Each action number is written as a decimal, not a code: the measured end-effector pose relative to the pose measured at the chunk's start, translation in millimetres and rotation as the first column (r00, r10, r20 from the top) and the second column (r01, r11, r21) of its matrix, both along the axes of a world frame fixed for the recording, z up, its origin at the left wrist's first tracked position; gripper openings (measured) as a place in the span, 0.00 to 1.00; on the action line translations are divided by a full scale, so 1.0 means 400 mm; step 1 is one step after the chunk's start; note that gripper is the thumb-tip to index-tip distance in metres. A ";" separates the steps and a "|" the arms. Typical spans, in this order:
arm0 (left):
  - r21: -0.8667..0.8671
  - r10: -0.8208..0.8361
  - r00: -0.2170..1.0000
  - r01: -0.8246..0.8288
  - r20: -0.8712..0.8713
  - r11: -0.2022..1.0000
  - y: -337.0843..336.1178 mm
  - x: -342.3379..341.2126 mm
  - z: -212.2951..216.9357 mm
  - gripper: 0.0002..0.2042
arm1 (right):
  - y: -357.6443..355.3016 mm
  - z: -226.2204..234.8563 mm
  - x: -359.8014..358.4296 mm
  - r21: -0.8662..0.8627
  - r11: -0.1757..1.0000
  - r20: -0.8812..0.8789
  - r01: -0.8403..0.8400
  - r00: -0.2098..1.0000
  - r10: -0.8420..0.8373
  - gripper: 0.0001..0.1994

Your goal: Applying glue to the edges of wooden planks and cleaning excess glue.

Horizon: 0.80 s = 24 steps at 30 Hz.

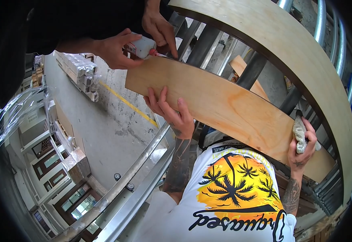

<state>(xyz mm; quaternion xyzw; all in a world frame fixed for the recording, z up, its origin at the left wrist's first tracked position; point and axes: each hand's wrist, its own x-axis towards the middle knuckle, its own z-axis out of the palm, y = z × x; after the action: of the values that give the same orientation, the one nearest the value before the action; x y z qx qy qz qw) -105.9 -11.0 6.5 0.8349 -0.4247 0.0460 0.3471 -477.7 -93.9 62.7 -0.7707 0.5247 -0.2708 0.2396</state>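
Observation:
A long curved plywood strip (pixel 232 109) runs from upper left to lower right. My left hand (pixel 172 115) grips its lower edge near the middle, fingers spread up over its face. My right hand (pixel 305 147) holds a grey rag (pixel 299 135) and rests against the strip's right end. At the strip's left end, another person's hand (pixel 113 50) in a black sleeve squeezes a white glue bottle (pixel 142 45) with a red nozzle onto the top edge. That person's other hand (pixel 159 26) touches the strip beside the nozzle.
A wide curved wooden band (pixel 289 52) arches above the strip over dark metal balusters (pixel 202 44). Steel rails (pixel 139 161) run diagonally below. Far below lie a concrete floor (pixel 103 133) with a yellow line (pixel 127 103), wrapped pallets (pixel 79 72) and stacked door panels (pixel 51 161).

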 end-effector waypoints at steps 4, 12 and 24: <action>0.019 0.000 1.000 0.000 0.010 1.000 -0.002 -0.002 0.008 0.25 | -0.001 0.000 0.007 -0.017 1.000 0.011 0.006 1.000 -0.005 0.15; 0.035 -0.008 1.000 0.007 0.024 0.999 -0.003 -0.004 0.018 0.24 | 0.000 -0.001 0.001 -0.007 1.000 0.011 0.002 1.000 -0.002 0.14; 0.020 0.006 1.000 -0.006 0.024 1.000 -0.001 0.002 0.004 0.24 | -0.002 0.002 0.003 -0.012 1.000 -0.005 -0.009 1.000 0.009 0.14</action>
<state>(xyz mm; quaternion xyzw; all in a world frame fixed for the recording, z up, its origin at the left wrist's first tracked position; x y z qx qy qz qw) -105.2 -11.5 8.1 0.8390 -0.4267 0.0526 0.3335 -476.4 -94.8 63.6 -0.7752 0.5201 -0.2709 0.2348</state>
